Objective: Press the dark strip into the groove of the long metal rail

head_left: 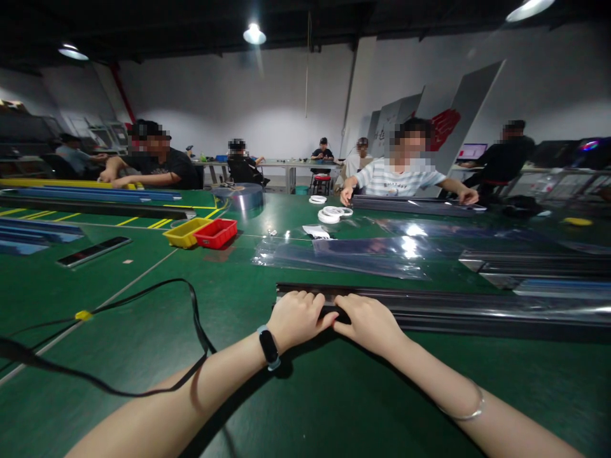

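Both hands are on a long black channel profile [477, 312] that lies across the green worktop [296, 413], roughly parallel to its far edge and running out of view to the right. The left hand [296, 320] grips it close to its left end, fingers curled over the top and thumb on the near side; a smart band [269, 347] circles that wrist. The right hand [366, 323] grips it just beside, fingers bent over the same profile, the two thumbs almost meeting. A bangle [470, 416] sits on the right forearm. Beyond the profile, toward the far edge, lie clear plastic film [353, 254] and white ring-shaped rolls [328, 215], with a red bin [216, 234] against a yellow bin [186, 233] farther left. A smartphone [94, 252] lies toward the left edge, and a black strap [19, 351] loops over the left forearm. At the far edge, a co-worker [398, 175] handles another dark profile [415, 205].
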`<state>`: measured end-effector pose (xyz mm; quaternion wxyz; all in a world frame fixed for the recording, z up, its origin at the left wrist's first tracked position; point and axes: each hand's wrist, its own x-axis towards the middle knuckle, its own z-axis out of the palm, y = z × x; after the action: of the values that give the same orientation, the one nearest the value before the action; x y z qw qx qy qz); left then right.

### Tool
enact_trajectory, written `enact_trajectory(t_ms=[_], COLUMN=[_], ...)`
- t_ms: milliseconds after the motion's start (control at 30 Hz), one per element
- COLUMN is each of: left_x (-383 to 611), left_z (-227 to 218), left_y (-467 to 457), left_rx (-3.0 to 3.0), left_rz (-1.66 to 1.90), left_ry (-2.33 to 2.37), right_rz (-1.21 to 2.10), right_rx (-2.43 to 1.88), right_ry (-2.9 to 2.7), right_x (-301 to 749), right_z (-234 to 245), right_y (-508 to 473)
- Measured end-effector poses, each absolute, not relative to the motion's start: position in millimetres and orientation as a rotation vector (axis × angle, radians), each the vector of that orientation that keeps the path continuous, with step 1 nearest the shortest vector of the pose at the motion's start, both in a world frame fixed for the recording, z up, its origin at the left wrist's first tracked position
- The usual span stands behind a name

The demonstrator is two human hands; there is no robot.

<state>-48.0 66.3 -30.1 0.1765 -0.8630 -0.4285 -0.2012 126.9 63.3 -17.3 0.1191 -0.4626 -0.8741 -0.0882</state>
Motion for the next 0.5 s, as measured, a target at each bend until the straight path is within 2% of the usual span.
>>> enact_trajectory(t_ms=[500], left_x=[-48.0], left_z=[-28.6], left_y=[66.6], left_rx=[-2.454], left_rz=[-0.573], left_ry=[-1.214], right_rz=[-0.225], right_rx=[-1.322], right_ry=[-2.556], right_x=[127.0], right_z=[-15.2], right_y=[63.4])
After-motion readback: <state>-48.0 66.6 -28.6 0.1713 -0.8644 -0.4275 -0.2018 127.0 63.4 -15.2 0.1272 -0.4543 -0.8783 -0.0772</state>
